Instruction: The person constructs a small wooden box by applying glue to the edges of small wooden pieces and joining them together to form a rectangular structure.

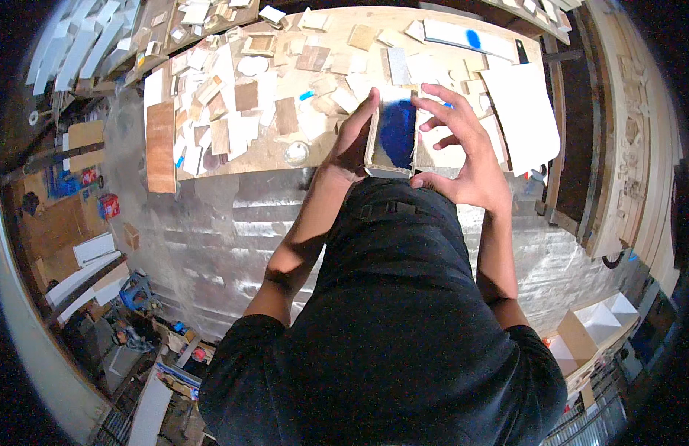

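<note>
A small shallow wooden box [391, 160], its inside marked with a dark blue patch, is held upright at the table's near edge, close to my waist. My left hand [349, 145] lies along the box's left wall, fingers mostly hidden behind it and thumb pointing up past the far corner. On the right side, my right hand [463, 149] curves around the box with spread fingers. One of its fingertips meets the far right edge, and the thumb rests by the near right corner.
The worktable [248, 160] carries many scattered wood offcuts [285, 115] and a round clear lid-like piece [295, 153]. A brown board [161, 145] lies at its left edge, a large white panel [523, 111] at its right. Open white compartments [597, 323] stand low right.
</note>
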`<state>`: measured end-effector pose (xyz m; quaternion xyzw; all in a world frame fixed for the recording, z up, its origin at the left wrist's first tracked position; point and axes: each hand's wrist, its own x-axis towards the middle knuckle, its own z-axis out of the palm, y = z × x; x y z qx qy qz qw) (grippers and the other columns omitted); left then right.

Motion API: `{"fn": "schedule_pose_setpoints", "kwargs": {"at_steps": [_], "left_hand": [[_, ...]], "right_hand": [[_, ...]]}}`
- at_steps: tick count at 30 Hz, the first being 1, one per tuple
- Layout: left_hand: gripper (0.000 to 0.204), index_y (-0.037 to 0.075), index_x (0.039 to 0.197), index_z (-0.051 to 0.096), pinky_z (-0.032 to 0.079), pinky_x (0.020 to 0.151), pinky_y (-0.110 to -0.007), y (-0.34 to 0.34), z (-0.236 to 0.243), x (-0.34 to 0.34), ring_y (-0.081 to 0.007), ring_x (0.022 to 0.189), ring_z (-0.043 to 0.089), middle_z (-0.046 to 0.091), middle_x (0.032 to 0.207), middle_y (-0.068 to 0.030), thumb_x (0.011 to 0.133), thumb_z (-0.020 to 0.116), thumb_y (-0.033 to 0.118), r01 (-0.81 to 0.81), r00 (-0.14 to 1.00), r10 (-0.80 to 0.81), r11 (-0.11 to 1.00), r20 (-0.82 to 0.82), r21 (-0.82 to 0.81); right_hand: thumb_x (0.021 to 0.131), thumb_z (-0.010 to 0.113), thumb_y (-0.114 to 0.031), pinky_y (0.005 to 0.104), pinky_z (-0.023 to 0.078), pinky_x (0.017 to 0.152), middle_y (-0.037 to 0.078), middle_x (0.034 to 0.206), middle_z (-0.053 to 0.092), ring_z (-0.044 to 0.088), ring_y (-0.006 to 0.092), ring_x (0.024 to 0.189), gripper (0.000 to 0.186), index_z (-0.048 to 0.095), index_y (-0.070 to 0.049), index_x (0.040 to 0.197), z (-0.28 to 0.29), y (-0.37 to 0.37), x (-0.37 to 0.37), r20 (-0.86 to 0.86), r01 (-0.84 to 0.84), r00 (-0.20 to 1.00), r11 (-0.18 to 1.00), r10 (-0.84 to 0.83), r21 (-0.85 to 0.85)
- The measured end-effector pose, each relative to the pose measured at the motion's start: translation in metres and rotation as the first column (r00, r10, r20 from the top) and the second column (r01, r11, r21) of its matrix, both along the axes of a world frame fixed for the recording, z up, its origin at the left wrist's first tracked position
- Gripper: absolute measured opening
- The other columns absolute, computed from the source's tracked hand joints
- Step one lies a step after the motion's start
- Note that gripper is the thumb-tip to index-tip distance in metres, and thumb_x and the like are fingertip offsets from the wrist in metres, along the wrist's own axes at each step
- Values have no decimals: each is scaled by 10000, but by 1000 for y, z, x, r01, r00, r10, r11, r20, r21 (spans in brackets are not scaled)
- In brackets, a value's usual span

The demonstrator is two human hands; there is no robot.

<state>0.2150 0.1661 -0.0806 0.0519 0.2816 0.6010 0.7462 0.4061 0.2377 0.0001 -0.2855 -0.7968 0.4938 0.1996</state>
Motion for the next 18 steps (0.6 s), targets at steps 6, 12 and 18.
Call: {"fn": "schedule_pose_setpoints", "kwargs": {"at_steps": [6,12,18], "left_hand": [[610,32,1338,568,572,797,-313,5,1,3,-175,968,686,683,1129,-101,1025,515,553,10,1000,-10,1000,-12,22],[598,24,1337,565,587,815,-339,10,9,5,-191,976,697,688,1129,-107,1030,516,534,-24,999,25,1000,-28,10],[591,9,1346,555,594,813,-347,13,8,2,-209,938,708,695,1107,-114,1043,499,513,1,999,0,1000,-37,13]], "right_hand": [[552,915,-201,364,566,791,103,1533,446,637,233,1059,860,626,-139,1359,7,2,2,29,8,1000,999,-9,39],[559,921,-216,371,572,805,103,1511,460,638,256,1080,864,623,-138,1366,11,6,5,43,2,999,999,-3,44],[556,927,-222,378,581,819,103,1506,469,645,271,1113,852,635,-129,1351,15,7,5,52,18,998,996,-23,88]]}}
